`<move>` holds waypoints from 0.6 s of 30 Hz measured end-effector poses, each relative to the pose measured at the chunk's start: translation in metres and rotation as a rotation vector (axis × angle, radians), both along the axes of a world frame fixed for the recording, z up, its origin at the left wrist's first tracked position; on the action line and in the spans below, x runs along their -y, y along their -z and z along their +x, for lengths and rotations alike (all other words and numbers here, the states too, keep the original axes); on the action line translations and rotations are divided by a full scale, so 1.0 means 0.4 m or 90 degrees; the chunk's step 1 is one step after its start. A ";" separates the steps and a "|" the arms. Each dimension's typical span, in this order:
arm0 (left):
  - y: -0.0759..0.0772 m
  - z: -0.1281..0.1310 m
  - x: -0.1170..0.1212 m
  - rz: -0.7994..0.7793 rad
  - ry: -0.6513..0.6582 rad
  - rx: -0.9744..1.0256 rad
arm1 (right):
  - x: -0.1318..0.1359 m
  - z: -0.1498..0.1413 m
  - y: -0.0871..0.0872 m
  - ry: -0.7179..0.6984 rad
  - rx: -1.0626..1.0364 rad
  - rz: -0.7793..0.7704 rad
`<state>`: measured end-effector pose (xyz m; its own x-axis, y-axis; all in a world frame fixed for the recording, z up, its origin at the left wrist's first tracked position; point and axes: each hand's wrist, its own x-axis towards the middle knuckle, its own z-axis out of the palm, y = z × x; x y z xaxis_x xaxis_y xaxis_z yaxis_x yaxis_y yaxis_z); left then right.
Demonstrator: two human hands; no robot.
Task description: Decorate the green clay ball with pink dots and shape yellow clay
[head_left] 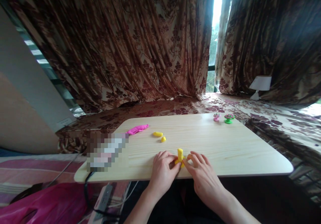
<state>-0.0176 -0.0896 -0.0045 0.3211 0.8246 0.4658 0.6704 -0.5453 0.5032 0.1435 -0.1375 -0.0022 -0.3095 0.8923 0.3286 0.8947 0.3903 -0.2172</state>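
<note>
A small upright piece of yellow clay [180, 154] stands near the front edge of a light wooden table [225, 147]. My left hand [163, 170] and my right hand [200, 172] close in on it from either side, fingertips pinching its base. Farther back lie two loose yellow clay bits [157, 134] [163, 139] and a flat pink clay strip [137, 129].
Two small clay figures, one pink [216, 117] and one green [229, 118], stand at the table's far right. A pixelated patch [106, 150] covers the table's left part. Patterned curtains [140, 43] hang behind, a white lamp [260, 85] sits right, a pink bag [45, 204] lies lower left.
</note>
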 end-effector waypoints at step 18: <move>-0.031 -0.032 -0.039 -0.075 0.094 0.031 | -0.025 0.101 -0.001 -0.052 -0.193 -0.036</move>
